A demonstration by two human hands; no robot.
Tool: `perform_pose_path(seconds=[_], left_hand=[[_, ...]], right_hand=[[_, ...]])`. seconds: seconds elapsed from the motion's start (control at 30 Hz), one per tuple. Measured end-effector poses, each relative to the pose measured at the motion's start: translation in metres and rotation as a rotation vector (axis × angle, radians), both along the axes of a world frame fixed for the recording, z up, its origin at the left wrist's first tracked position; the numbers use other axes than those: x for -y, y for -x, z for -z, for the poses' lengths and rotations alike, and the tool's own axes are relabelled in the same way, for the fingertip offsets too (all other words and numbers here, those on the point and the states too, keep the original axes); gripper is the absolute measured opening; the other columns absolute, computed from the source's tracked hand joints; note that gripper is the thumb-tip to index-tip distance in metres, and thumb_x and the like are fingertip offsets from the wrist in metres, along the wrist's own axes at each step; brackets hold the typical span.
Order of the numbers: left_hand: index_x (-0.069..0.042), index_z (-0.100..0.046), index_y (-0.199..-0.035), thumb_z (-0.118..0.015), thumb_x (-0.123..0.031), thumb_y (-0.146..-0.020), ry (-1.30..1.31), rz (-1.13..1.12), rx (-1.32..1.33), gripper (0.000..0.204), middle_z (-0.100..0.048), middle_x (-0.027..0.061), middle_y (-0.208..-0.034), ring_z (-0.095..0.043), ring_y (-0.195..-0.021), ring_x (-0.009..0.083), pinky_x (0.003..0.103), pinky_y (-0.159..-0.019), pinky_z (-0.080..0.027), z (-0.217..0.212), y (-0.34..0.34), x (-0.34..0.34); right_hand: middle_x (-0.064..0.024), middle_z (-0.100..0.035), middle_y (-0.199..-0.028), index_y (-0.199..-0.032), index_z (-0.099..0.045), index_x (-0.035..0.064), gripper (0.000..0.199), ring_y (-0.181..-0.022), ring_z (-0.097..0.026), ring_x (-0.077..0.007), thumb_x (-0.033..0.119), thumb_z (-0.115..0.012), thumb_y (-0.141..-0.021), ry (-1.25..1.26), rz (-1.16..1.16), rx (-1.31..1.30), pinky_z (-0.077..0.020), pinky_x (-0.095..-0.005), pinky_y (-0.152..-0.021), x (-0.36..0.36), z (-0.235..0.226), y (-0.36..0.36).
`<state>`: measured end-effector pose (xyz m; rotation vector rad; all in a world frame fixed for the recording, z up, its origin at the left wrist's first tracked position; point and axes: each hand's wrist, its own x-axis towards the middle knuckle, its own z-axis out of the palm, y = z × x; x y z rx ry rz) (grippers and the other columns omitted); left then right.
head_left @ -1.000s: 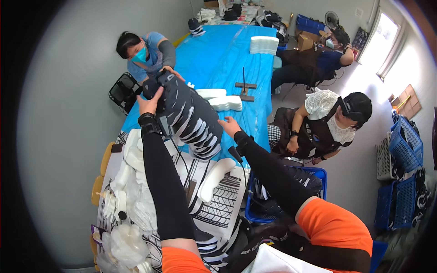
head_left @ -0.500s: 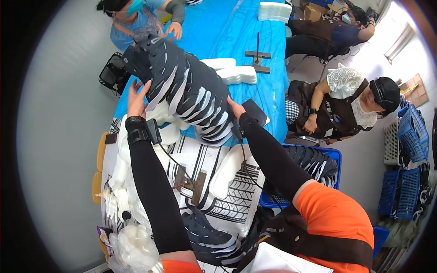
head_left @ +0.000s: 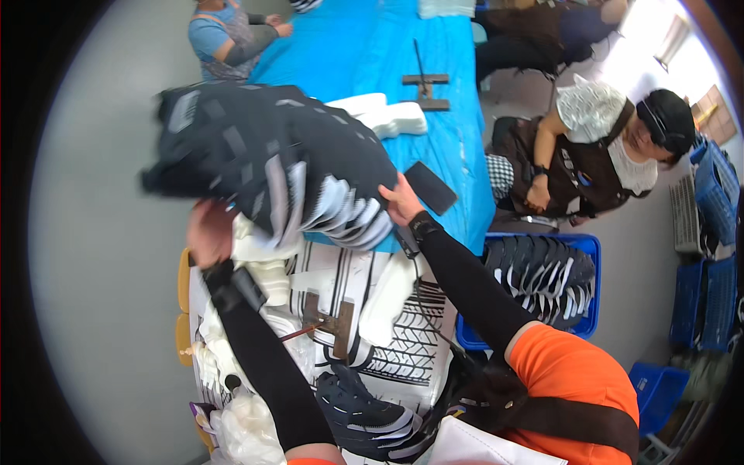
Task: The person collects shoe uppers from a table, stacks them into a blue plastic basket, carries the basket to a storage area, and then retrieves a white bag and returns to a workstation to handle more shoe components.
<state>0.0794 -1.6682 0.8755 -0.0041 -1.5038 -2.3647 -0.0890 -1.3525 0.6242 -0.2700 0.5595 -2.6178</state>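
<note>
- Overhead, the stack of black-and-white shoe uppers (head_left: 287,167) is held off the table, above its blue cover (head_left: 457,139).
- Left hand (head_left: 209,232) props it from below, fingers hidden; right hand (head_left: 399,200) grips its near edge.
- Being floppy, the stack could sag and shed pieces.
- A slip might knock the phone (head_left: 431,187) or the white foam pieces (head_left: 380,116).

I see blue table (head_left: 457,116) | black phone (head_left: 431,187) on it | blue crate (head_left: 577,248) beside | white foam blocks (head_left: 384,116)
</note>
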Motion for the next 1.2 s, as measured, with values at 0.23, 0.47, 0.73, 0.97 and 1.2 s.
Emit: perform_pose_path(seconds=[0.23, 0.47, 0.73, 0.97, 1.2], left_hand=[[-0.009, -0.056, -0.117, -0.058, -0.027, -0.088, 0.253, -0.473, 0.186, 0.034, -0.06, 0.0078, -0.121, -0.057, -0.11, 0.027, 0.048, -0.098, -0.042, -0.074, -0.095, -0.169], [-0.008, -0.054, -0.122, -0.056, -0.037, -0.089, 0.132, -0.282, 0.344, 0.044, -0.059, 0.0082, -0.126, -0.056, -0.114, 0.0275, 0.047, -0.1, -0.042, -0.024, -0.098, -0.477], [-0.007, -0.052, -0.128, -0.054, -0.048, -0.089, -0.116, -0.072, 0.493, 0.056, -0.057, 0.0087, -0.131, -0.055, -0.118, 0.0281, 0.046, -0.102, -0.041, 0.139, -0.127, -0.784], [-0.006, -0.049, -0.133, -0.053, -0.057, -0.09, -0.283, -0.001, 0.633, 0.067, -0.055, 0.0091, -0.135, -0.054, -0.121, 0.0287, 0.046, -0.105, -0.04, 0.399, -0.103, -0.891], [-0.006, -0.047, -0.138, -0.051, -0.067, -0.09, -0.54, 0.252, 0.685, 0.078, -0.054, 0.0095, -0.139, -0.053, -0.124, 0.0292, 0.045, -0.107, -0.04, 0.72, -0.054, -0.928]], right_hand=[[-0.0105, -0.051, -0.14, -0.148, -0.032, 0.0056, 0.091, -0.128, -0.051, -0.0215, -0.016, -0.073, -0.07, 0.223, -0.038, -0.424, -0.0425, -0.0383, -0.106, -0.183, -0.167, 0.06], [-0.0104, -0.064, -0.122, -0.126, -0.059, 0.0018, 0.058, -0.111, -0.062, -0.0201, -0.008, -0.077, -0.072, -0.22, 0.168, -0.394, -0.0527, -0.0367, -0.094, -0.605, -0.167, -0.018], [-0.0124, -0.063, -0.123, -0.129, -0.057, -0.0013, 0.034, -0.112, -0.06, -0.0203, 0.008, -0.058, -0.097, -0.563, 0.588, -0.117, -0.0497, -0.0357, -0.095, -1.025, -0.007, -0.165], [-0.0123, -0.063, -0.124, -0.132, -0.053, -0.0021, 0.042, -0.112, -0.059, -0.0203, 0.011, -0.062, -0.094, -1.301, 0.613, 0.084, -0.0486, -0.0362, -0.096, -1.152, 0.187, -0.245], [-0.0117, -0.066, -0.115, -0.129, -0.053, -0.0002, 0.058, -0.099, -0.062, -0.0223, 0.002, -0.069, -0.073, -1.388, -0.233, 0.009, -0.0508, -0.0344, -0.086, -1.18, 0.486, -0.201]])
